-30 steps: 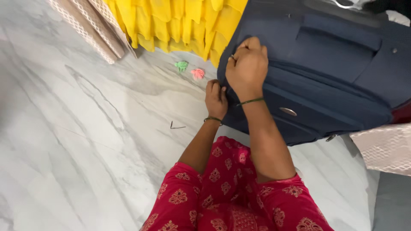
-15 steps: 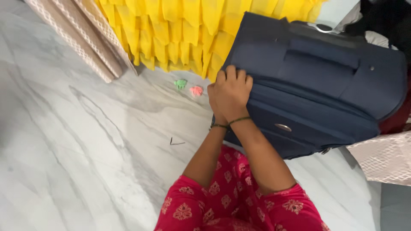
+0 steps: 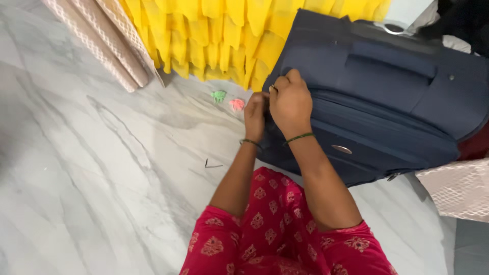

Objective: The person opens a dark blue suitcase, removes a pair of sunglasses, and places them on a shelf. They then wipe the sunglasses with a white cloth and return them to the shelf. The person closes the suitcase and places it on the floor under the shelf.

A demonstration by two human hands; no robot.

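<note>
Navy fabric suitcase (image 3: 387, 102) lies flat on the marble floor (image 3: 91, 178), near corner toward me, against the yellow ruffled cloth (image 3: 214, 35). My right hand (image 3: 291, 103) pinches at that corner, apparently a zip pull; my left hand (image 3: 255, 116) clamps the edge beside it. Risk: the pinch slipping or fabric catching. Long axis runs lower-left to upper-right, carry handle (image 3: 389, 65) facing up.

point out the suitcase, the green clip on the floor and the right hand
suitcase (image 3: 387, 109), head view, on its blue side panel
green clip (image 3: 219, 95), head view, on its middle
right hand (image 3: 291, 102), head view, on the back of the hand
</note>
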